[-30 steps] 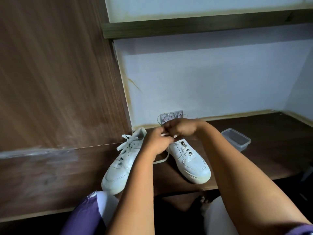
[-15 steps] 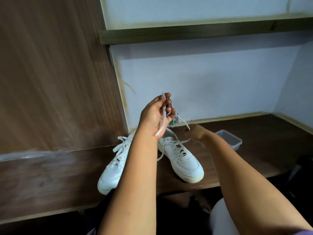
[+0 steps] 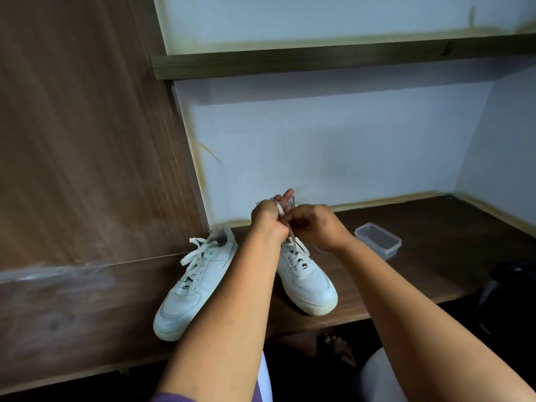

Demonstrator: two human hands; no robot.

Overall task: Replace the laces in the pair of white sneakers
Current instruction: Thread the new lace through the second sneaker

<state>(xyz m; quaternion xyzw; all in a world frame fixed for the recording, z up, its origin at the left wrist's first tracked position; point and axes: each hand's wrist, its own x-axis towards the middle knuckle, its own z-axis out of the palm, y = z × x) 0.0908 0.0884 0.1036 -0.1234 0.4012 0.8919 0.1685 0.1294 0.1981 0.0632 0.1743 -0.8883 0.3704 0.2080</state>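
Hands, left hand (image 3: 268, 217) and right hand (image 3: 314, 226), both pinching the lace (image 3: 291, 237) above the right sneaker (image 3: 307, 278); yank unevenly and it'll probably slip out an eyelet.

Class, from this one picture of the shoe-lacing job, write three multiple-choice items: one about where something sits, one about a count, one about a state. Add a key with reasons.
1. Where is the clear plastic container?
A. On the desk to the right of the shoes
B. On the shelf above
C. Inside a sneaker

2. How many white sneakers stand on the desk?
A. One
B. Two
C. Three

3. What is the state of the lace the hands work on?
A. Lying loose on the desk
B. Held between both hands above the right sneaker
C. Tied in a finished bow

Key: 1 A, the clear plastic container rests on the desk right of the shoes. 2 B, a left sneaker and a right sneaker. 3 B, the left hand and right hand pinch the lace.
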